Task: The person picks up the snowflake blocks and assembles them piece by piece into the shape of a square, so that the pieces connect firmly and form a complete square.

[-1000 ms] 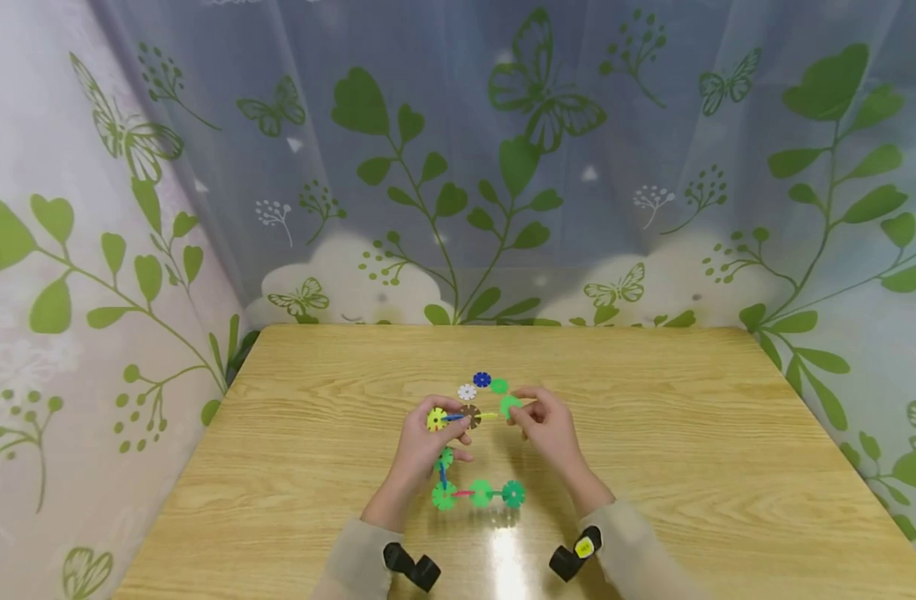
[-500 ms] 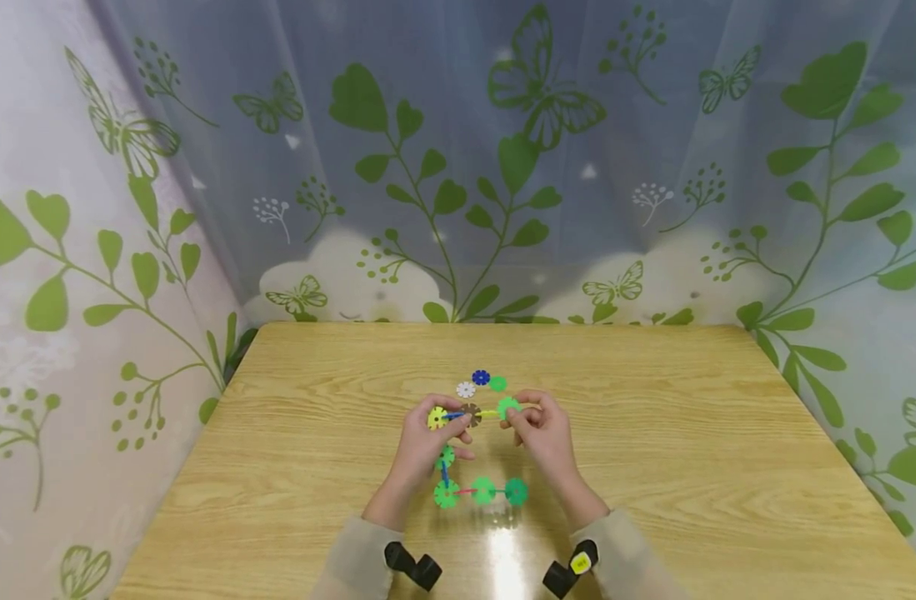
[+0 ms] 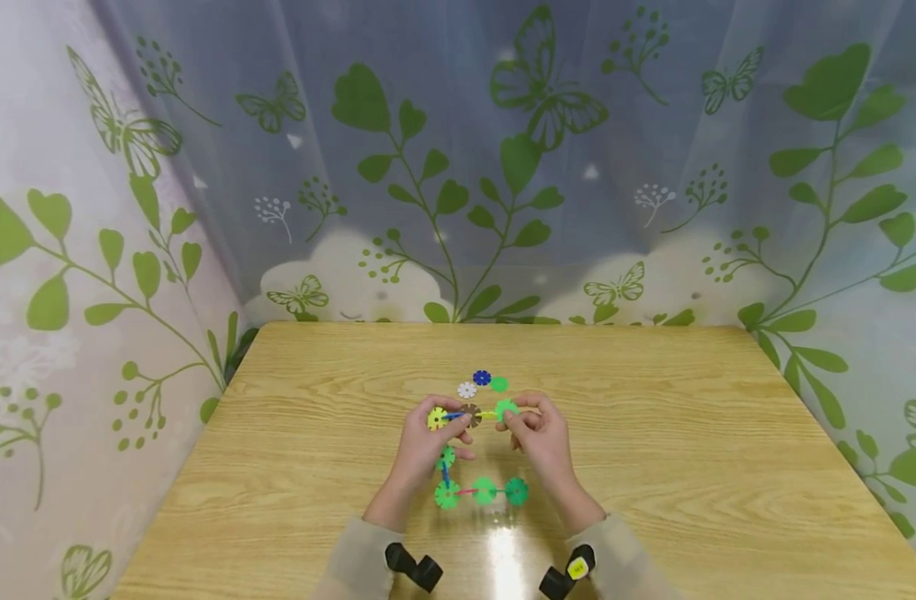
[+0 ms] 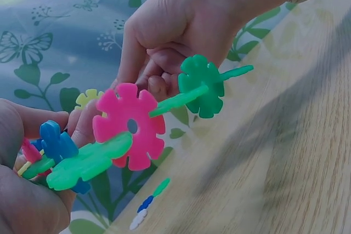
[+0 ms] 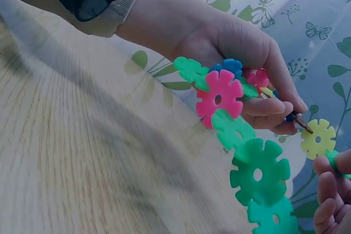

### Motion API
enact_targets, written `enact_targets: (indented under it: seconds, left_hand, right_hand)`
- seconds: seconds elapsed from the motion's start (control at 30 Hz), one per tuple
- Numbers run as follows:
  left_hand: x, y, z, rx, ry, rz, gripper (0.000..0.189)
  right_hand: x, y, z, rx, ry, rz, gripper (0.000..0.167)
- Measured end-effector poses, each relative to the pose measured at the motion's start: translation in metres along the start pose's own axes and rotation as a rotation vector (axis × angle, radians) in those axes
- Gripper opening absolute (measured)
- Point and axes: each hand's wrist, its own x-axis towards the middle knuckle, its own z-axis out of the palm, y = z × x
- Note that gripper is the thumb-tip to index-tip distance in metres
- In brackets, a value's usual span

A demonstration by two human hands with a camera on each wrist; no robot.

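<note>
My left hand (image 3: 430, 437) grips a chain of interlocking plastic snowflake discs by a brown disc (image 3: 471, 416), between thumb and fingers. A yellow disc (image 5: 318, 138) juts from the brown one toward the right. At that end my right hand (image 3: 542, 429) pinches a light green disc (image 3: 505, 410), whose edge meets the yellow disc; how deep the slots sit cannot be told. The rest of the chain hangs below the left hand, with a pink disc (image 4: 130, 127) and a dark green disc (image 5: 259, 172) toward its free end.
On the wooden table (image 3: 653, 433) beyond the hands lie three loose discs: white (image 3: 467, 390), dark blue (image 3: 482, 377) and green (image 3: 498, 384). A leaf-patterned curtain (image 3: 458, 167) stands behind the table's far edge.
My right hand has moved slightly left, bringing the light green disc from a small gap to meet the yellow disc. The left hand and its chain have hardly moved.
</note>
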Motion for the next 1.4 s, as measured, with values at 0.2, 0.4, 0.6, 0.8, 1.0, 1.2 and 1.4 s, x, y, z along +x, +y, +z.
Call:
enact_targets:
  seconds: [0.2, 0.4, 0.6, 0.8, 1.0, 1.2, 1.4]
  left_hand:
    - [-0.001, 0.000, 0.001, -0.004, 0.008, -0.023, 0.026]
    - [0.000, 0.004, 0.006, 0.057, -0.043, 0.007, 0.022]
    - [0.001, 0.010, 0.009, 0.067, -0.051, 0.022, 0.019]
    - [0.001, 0.009, 0.010, 0.059, -0.041, 0.033, 0.017]
    - [0.002, 0.008, 0.008, 0.048, -0.039, 0.050, 0.017]
    - [0.002, 0.008, 0.006, 0.063, -0.040, 0.021, 0.019]
    - [0.001, 0.006, 0.002, 0.120, -0.048, 0.012, 0.027]
  right_hand:
    - [0.001, 0.014, 0.007, 0.027, 0.019, -0.034, 0.021]
    - [0.002, 0.022, 0.009, 0.100, 0.033, -0.018, 0.016]
    - [0.004, 0.021, 0.006, 0.183, 0.013, 0.006, 0.016]
    - [0.004, 0.019, 0.005, 0.237, 0.007, -0.019, 0.016]
    - [0.005, 0.019, 0.008, 0.222, -0.017, -0.078, 0.018]
    - [0.007, 0.015, 0.007, 0.179, -0.018, -0.058, 0.019]
    - [0.011, 0.012, 0.004, 0.130, -0.013, -0.068, 0.022]
